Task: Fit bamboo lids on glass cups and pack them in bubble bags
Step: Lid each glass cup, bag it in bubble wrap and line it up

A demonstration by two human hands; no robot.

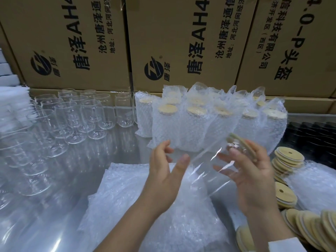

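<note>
Glass cup (209, 157) I'm holding: clear, its lid (236, 139) pale tan. Bubble bags (190, 128) whitish, dotted bubble pattern. Loose lids (289, 153) tan. Boxes (181, 42) brown, black print.

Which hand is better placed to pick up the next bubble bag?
Left. The right hand grips the glass cup at its bamboo lid; the left hand only steadies the base, over the bubble bag pile.

rear: cardboard boxes (72, 42) (printed black) | surface: glossy table (123, 153)
</note>
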